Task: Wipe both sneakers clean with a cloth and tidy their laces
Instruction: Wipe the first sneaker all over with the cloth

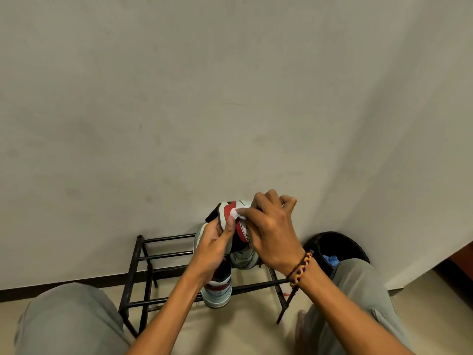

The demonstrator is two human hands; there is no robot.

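Observation:
A red, white, black and pale-green sneaker (225, 210) is held up in front of the wall, above the rack. My left hand (215, 247) grips it from below, thumb up on its side. My right hand (271, 231) holds a small white cloth (236, 212) bunched against the sneaker's red and white panel, and covers much of the shoe. The second sneaker (217, 290) of the same colours rests on the black metal shoe rack (138, 262) below, partly hidden by my left forearm. Laces are not clearly visible.
The shoe rack stands against a plain wall on a beige floor. A dark round bin (335, 248) with something blue inside sits in the corner at the right. My knees in grey trousers (71, 319) flank the rack. A bare foot (302, 321) shows at lower right.

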